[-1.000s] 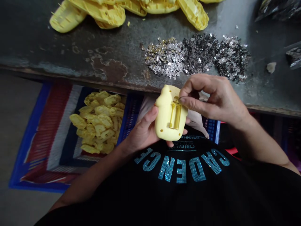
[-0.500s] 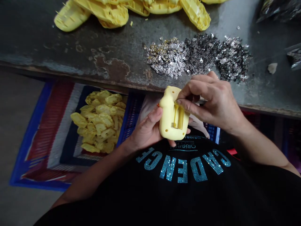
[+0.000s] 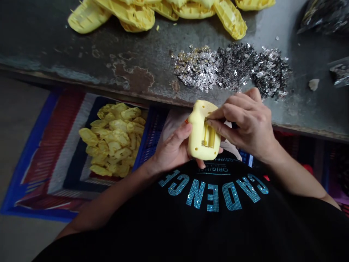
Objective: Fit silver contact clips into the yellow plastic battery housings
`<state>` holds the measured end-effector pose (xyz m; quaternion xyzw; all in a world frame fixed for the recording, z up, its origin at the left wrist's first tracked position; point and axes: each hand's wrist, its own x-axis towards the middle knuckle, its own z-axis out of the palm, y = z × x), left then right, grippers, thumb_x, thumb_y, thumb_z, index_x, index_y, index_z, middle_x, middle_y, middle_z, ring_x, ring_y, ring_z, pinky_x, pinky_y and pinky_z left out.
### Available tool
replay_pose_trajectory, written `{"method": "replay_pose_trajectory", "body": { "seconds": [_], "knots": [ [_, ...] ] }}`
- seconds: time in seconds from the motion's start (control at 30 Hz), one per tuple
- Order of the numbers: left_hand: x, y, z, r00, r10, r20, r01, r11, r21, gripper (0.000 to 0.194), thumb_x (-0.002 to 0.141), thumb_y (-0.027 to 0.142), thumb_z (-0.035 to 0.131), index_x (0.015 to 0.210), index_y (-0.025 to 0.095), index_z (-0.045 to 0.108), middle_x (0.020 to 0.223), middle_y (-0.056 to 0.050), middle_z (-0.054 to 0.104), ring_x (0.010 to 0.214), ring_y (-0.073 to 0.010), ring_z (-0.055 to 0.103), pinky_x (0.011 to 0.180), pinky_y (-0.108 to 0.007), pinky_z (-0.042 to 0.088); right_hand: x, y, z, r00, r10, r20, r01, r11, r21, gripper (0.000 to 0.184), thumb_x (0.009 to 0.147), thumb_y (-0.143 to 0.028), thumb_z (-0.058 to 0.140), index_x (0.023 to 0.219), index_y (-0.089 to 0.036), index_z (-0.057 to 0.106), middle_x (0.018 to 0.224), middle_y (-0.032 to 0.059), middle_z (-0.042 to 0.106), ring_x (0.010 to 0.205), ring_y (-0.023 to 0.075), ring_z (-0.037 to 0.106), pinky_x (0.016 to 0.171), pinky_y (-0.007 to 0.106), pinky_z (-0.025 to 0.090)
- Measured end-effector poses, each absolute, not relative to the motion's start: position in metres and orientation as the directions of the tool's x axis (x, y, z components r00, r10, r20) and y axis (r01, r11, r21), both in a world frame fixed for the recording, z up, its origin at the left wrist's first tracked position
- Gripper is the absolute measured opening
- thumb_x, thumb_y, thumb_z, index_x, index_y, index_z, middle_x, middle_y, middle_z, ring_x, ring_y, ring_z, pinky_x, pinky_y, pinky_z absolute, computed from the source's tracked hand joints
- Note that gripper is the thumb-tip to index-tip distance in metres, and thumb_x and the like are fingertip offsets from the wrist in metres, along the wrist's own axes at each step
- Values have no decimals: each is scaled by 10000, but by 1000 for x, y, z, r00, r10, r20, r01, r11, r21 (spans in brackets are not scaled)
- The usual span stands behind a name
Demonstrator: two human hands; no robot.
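My left hand is wrapped round a yellow plastic toy casing, holding it in front of my chest with the battery compartment facing up. Metal spring contacts show at the compartment's near end, and screw holes sit near the casing's corners. Thumb and forefinger of my right hand are pinched at the compartment's far end; whatever small piece they hold is mostly hidden. Just beyond, on the bench, lie piles of silvery flat metal contacts, dark metal pieces and more shiny metal contacts.
Yellow half-shells lie along the back of the worn bench. Below its edge, at left, a blue crate with a striped lining holds many yellow parts. Plastic bags and a pale lump sit at right.
The casing and both hands have shifted slightly right in the view. My right fingertips remain pinched at the compartment's far end.
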<state>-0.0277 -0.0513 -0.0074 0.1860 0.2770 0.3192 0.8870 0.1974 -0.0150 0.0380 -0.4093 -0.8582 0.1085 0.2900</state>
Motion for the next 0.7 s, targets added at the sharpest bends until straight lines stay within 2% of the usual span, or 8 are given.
{"method": "replay_pose_trajectory", "body": {
  "seconds": [0.17, 0.3, 0.4, 0.47, 0.57, 0.63, 0.7],
  "knots": [
    [-29, -50, -5, 663, 650, -372, -448, 742, 498, 899, 882, 717, 858, 1591, 231, 595, 1265, -143, 846, 1047, -454, 859, 461, -293, 623, 208, -17, 48, -495, 757, 427, 651, 648, -394, 189, 1110, -413, 660, 1123, -302, 813, 929, 16, 783, 835, 217, 667, 909, 461, 456],
    [-27, -48, -3, 667, 653, -359, -445, 735, 512, 899, 866, 735, 864, 1566, 228, 619, 1214, -149, 860, 978, -417, 873, 436, -274, 609, 212, -18, 49, -534, 685, 496, 585, 723, -368, 152, 1095, -336, 687, 1152, -270, 812, 1045, 27, 814, 864, 218, 693, 862, 459, 435],
    [-25, -49, -1, 637, 680, -363, -461, 714, 528, 890, 852, 737, 878, 1543, 235, 632, 1201, -142, 859, 944, -397, 878, 417, -267, 607, 212, -16, 45, -558, 661, 503, 570, 745, -347, 143, 1083, -289, 695, 1177, -272, 801, 1122, 42, 816, 940, 246, 715, 876, 475, 463],
    [-24, -51, 2, 598, 714, -365, -472, 681, 560, 866, 861, 699, 893, 1549, 252, 614, 1214, -126, 853, 914, -381, 880, 419, -274, 616, 212, -11, 42, -516, 695, 502, 533, 718, -447, 170, 1075, -309, 710, 1223, -265, 782, 1186, 74, 809, 1065, 268, 729, 892, 465, 518],
    [-22, -54, 6, 516, 769, -377, -450, 618, 645, 819, 876, 601, 924, 1571, 308, 603, 1265, -86, 841, 876, -351, 876, 441, -286, 628, 212, 0, 39, -495, 761, 420, 405, 630, -663, 353, 1024, -393, 781, 1328, -223, 722, 1306, 112, 778, 1186, 263, 713, 913, 406, 596],
    [-22, -57, 7, 460, 796, -393, -411, 583, 701, 804, 880, 563, 933, 1587, 339, 621, 1257, -63, 843, 834, -312, 864, 469, -277, 627, 212, 4, 37, -536, 779, 325, 385, 569, -727, 446, 1003, -440, 790, 1371, -211, 684, 1324, 104, 762, 1155, 254, 705, 928, 406, 618],
    [-23, -59, 6, 426, 819, -383, -369, 544, 754, 767, 898, 546, 926, 1585, 350, 647, 1205, -57, 854, 765, -258, 837, 517, -272, 636, 211, 5, 36, -542, 793, 278, 416, 541, -731, 453, 989, -461, 782, 1357, -220, 675, 1299, 91, 755, 1117, 254, 695, 937, 425, 624]
  ]
}}
